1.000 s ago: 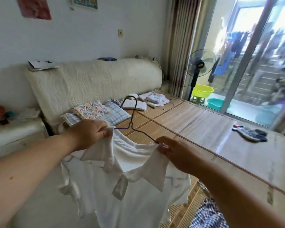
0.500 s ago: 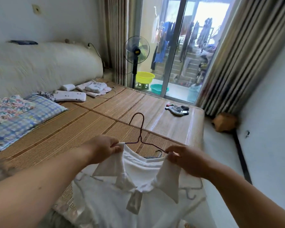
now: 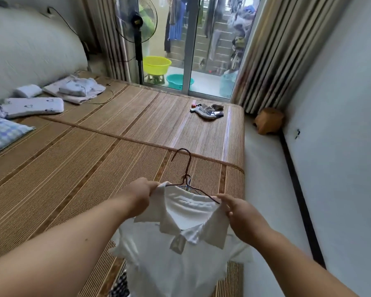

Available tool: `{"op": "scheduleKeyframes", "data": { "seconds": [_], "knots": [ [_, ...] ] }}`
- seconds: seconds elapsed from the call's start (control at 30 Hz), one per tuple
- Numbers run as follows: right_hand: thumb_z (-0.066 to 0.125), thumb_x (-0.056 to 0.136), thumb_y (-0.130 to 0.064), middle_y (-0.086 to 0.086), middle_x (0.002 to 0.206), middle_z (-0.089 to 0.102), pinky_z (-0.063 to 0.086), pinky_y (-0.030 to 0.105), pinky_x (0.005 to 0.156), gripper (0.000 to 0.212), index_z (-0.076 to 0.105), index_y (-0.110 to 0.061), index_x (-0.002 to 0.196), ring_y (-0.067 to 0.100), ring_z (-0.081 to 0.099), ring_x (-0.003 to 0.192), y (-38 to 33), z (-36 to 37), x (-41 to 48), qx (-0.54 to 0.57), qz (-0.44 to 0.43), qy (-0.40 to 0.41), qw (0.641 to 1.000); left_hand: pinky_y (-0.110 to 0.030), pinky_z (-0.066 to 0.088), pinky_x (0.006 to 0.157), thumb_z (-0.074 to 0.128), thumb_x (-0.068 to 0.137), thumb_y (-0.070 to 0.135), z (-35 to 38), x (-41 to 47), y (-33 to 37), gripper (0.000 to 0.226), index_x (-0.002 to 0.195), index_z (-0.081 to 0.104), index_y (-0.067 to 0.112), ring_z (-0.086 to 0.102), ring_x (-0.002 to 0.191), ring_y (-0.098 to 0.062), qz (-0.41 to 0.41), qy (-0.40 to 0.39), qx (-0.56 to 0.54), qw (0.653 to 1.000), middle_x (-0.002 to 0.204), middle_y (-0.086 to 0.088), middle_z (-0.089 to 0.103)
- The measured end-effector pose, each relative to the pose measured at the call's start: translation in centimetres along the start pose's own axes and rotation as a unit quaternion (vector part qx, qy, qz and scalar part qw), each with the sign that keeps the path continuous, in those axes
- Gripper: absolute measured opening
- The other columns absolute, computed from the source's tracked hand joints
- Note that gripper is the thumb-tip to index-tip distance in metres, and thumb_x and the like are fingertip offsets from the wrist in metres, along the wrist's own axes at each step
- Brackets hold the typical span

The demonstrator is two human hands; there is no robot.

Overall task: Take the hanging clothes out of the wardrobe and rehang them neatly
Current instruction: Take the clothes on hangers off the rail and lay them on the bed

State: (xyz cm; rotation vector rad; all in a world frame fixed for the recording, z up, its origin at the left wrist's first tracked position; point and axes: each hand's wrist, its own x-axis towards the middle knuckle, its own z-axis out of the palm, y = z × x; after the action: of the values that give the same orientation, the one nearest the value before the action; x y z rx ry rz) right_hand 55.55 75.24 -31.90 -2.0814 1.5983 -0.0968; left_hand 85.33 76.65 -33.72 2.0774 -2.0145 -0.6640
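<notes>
Above the near corner of the bed mat (image 3: 94,157) I hold the white shirt (image 3: 180,264) on its wire hanger (image 3: 187,168). My left hand (image 3: 138,197) pinches one shoulder by the collar and my right hand (image 3: 240,213) pinches the other. I would pull both shoulders evenly, so that the collar sits centred under the hook. The mat edge is just beside the shirt. The floor strip (image 3: 266,189) and the wall (image 3: 341,125) on the right give little room; over the mat to the left there is more.
</notes>
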Motion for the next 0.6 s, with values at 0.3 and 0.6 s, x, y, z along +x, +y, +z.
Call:
{"op": "scheduleKeyframes", "data": {
  "seconds": [0.3,0.6],
  "knots": [
    [0.042,0.093,-0.022,-0.004,0.091,0.064,0.052,0.038,0.075,0.02,0.062,-0.026,0.095,0.015,0.058,0.081,5.4,8.7,14.5,0.012,0.123,0.025,0.992,-0.041,0.047,0.086,0.038,0.096,0.033,7.6,14.6,-7.6,0.027,0.106,0.063,0.035,0.054,0.096,-0.018,-0.066,-0.033,-0.021,0.997,0.104,0.004,0.061],
    [0.037,0.093,-0.012,0.0,0.094,0.063,0.05,0.032,0.071,0.029,0.061,-0.027,0.096,0.019,0.056,0.08,11.5,19.4,27.5,-0.029,0.187,0.0,0.982,-0.053,0.04,0.095,0.022,0.085,0.037,19.8,25.8,-13.3,0.047,0.111,0.049,0.064,0.043,0.107,-0.03,-0.182,-0.026,-0.08,0.98,0.118,-0.003,0.05]
  ]
}}
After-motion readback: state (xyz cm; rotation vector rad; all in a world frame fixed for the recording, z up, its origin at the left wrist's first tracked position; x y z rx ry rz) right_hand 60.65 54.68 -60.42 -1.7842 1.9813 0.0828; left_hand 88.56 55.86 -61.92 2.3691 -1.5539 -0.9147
